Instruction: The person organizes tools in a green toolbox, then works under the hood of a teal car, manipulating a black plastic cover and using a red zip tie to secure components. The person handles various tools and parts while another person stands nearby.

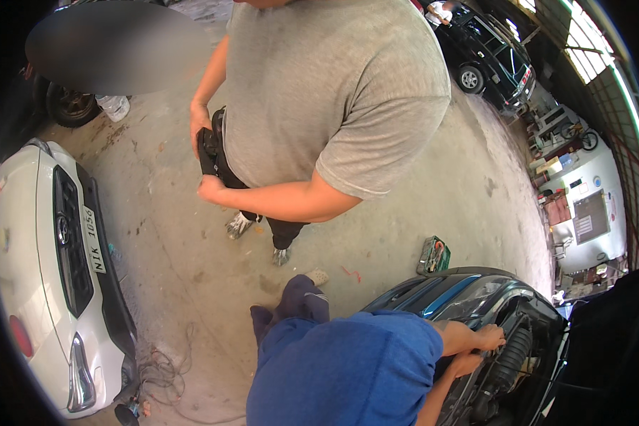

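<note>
In a blue shirt, I lean over the front of a dark car [453,295], its engine bay uncovered. My left hand [490,337] reaches in beside a black ribbed hose [512,353]. Its fingers are bent together at the hose's upper end. Just nearer, my right hand [466,364] rests low by the inner edge of the car's front, fingers curled. What either hand grips is too small or hidden to make out. Thin wires and dark engine parts [486,405] lie around the hose.
A person in a grey shirt [319,92] stands across from me, both hands at a black pouch [207,150]. A white car [32,234] stands at left. An open green toolbox [434,255] and a tangled cable [165,376] lie on the floor. A black vehicle [484,57] stands farther back.
</note>
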The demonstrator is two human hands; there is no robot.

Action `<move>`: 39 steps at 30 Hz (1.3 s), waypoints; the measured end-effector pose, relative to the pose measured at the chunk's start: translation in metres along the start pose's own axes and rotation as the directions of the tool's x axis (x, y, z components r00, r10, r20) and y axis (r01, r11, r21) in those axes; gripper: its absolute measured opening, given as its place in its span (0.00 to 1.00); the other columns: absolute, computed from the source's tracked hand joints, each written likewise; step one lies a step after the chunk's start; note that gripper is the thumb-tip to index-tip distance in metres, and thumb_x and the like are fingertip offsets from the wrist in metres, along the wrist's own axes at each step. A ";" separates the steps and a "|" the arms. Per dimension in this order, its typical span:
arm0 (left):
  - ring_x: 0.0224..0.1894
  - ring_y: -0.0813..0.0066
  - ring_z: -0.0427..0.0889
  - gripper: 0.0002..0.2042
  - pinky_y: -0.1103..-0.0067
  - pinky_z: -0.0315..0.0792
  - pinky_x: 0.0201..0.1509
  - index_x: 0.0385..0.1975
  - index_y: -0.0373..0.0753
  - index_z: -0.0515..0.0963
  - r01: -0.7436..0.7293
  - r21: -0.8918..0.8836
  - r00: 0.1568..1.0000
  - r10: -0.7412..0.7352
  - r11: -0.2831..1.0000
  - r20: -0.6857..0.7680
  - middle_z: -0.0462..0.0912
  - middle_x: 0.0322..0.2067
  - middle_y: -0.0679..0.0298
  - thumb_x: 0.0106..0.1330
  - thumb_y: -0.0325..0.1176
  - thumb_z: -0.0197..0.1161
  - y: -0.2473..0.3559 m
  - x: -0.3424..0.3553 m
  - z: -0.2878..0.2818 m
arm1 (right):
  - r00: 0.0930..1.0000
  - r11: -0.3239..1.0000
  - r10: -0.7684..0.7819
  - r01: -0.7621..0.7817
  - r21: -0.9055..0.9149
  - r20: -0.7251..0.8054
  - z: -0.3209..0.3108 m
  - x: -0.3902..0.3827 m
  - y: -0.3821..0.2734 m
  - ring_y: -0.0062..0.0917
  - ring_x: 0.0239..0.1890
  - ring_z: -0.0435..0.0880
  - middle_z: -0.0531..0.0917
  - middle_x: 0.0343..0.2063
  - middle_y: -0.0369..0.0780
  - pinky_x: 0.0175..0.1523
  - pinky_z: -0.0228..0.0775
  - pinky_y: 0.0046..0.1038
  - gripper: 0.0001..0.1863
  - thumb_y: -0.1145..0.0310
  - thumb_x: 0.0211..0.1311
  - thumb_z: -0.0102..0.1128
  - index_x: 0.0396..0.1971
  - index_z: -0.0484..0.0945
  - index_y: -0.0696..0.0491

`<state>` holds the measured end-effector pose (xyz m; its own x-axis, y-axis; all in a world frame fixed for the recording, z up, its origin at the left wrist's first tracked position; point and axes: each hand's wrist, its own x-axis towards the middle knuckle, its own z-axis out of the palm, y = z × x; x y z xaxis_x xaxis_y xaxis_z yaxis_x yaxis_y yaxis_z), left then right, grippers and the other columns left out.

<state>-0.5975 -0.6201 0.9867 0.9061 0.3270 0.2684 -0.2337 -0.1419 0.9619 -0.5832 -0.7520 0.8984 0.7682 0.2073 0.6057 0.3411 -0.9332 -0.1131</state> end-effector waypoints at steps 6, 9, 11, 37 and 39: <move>0.44 0.42 0.88 0.14 0.55 0.80 0.49 0.35 0.31 0.88 0.030 0.015 0.999 -0.030 0.999 0.024 0.89 0.36 0.43 0.72 0.38 0.65 0.005 -0.001 -0.010 | 0.992 0.999 0.011 -0.007 0.031 -0.129 0.011 0.003 0.005 0.54 0.33 0.88 0.88 0.32 0.58 0.38 0.79 0.50 0.41 0.33 0.71 0.55 0.37 0.86 0.65; 0.47 0.41 0.88 0.14 0.55 0.79 0.51 0.37 0.30 0.87 0.065 0.044 0.997 -0.066 0.997 0.038 0.89 0.39 0.42 0.70 0.38 0.66 0.006 0.007 -0.011 | 0.991 0.999 0.024 -0.019 0.037 -0.133 0.013 0.004 0.005 0.53 0.32 0.89 0.89 0.33 0.57 0.38 0.80 0.49 0.37 0.36 0.71 0.57 0.40 0.87 0.64; 0.51 0.42 0.87 0.16 0.55 0.79 0.55 0.41 0.30 0.87 0.063 0.090 0.996 -0.069 0.994 0.059 0.89 0.43 0.42 0.69 0.39 0.66 0.005 0.013 -0.009 | 0.998 0.999 0.044 -0.043 0.009 -0.046 0.010 0.005 0.004 0.53 0.36 0.89 0.89 0.37 0.58 0.41 0.81 0.49 0.35 0.40 0.69 0.60 0.47 0.86 0.63; 0.23 0.65 0.86 0.11 0.65 0.78 0.29 0.29 0.28 0.86 0.066 -0.458 0.954 0.078 0.886 0.289 0.86 0.22 0.52 0.70 0.29 0.63 -0.048 0.056 0.009 | 0.999 0.999 0.036 -0.037 -0.026 -0.041 -0.007 0.001 -0.013 0.59 0.43 0.84 0.83 0.38 0.59 0.46 0.74 0.55 0.49 0.26 0.70 0.49 0.39 0.80 0.70; 0.25 0.64 0.88 0.13 0.64 0.79 0.31 0.30 0.28 0.86 0.183 -0.520 0.943 0.000 0.835 0.333 0.87 0.24 0.51 0.72 0.31 0.62 -0.049 0.057 0.012 | 0.999 0.998 0.043 -0.044 -0.034 -0.030 -0.008 0.001 -0.014 0.59 0.44 0.84 0.83 0.38 0.59 0.46 0.74 0.55 0.49 0.26 0.70 0.49 0.40 0.81 0.70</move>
<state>-0.5298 -0.6060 0.9548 0.9717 -0.0024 0.2360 -0.2125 0.4269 0.8790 -0.5910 -0.7414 0.9067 0.7656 0.1579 0.6237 0.2882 -0.9509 -0.1130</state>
